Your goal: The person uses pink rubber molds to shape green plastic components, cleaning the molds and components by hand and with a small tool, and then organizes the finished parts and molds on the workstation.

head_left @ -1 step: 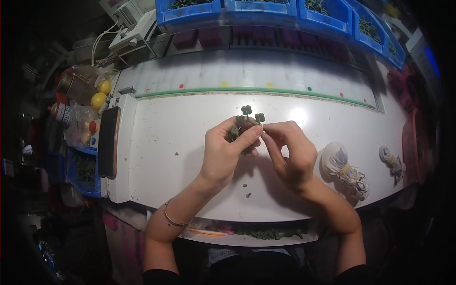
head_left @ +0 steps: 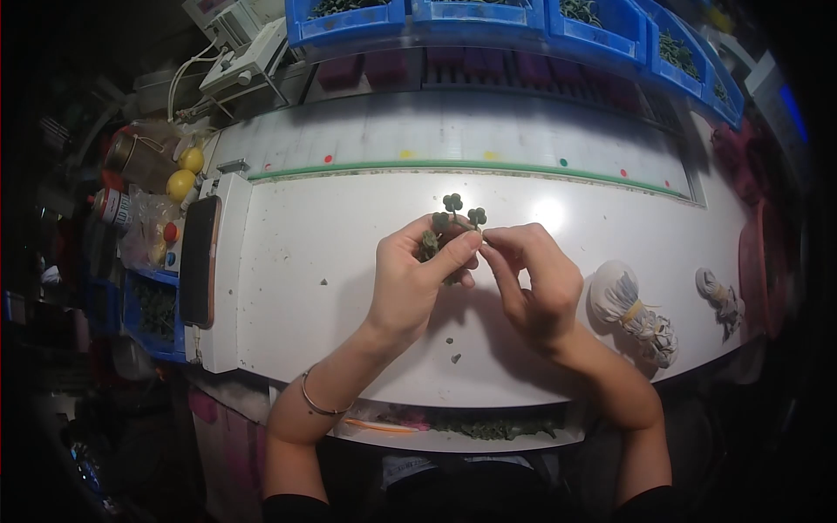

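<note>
Above the middle of the white tabletop (head_left: 288,349) my two hands meet. In my closed left hand (head_left: 403,283) is a dark green sprig (head_left: 452,202), with clover-like clusters of round lobes on thin stems; part of it is hidden behind the thumb and fingers. My right hand (head_left: 547,283) pinches thumb and forefinger together beside the left thumb tip, next to the sprig's stems. What lies between those fingertips is too small to make out. Below the hands, small dark green bits (head_left: 455,358) lie on the tabletop.
Tied cloth bundles (head_left: 615,292) lie at the right, by a reddish basin (head_left: 763,270). A phone (head_left: 201,261) rests at the left edge. Beyond the green strip (head_left: 375,169) runs a pale belt (head_left: 453,131) with coloured dots; blue bins (head_left: 597,39) stand behind. Green pieces fill a front drawer (head_left: 366,438).
The coloured dots on the pale belt have shifted slightly to the left. My hands and the sprig show no visible movement.
</note>
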Tool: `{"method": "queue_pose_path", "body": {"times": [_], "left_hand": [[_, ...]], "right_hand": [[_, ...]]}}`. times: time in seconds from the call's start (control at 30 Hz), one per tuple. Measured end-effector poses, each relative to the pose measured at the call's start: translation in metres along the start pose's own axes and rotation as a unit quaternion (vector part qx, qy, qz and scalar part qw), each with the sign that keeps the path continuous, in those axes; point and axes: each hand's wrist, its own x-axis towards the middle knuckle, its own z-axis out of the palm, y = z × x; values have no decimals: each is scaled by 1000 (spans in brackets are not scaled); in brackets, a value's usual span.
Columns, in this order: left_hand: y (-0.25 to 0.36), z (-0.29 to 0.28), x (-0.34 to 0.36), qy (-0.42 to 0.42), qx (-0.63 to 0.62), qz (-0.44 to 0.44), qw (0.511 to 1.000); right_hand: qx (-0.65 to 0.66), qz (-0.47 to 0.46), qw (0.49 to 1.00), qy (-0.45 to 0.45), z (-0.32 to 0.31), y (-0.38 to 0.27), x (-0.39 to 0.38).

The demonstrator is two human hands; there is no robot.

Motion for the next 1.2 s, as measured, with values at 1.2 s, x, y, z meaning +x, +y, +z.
{"method": "queue_pose_path", "body": {"times": [1.2], "left_hand": [[162,-179,-79,434,316,123,834]], "right_hand": [[33,277,806,-523,-28,-16,12]]}}
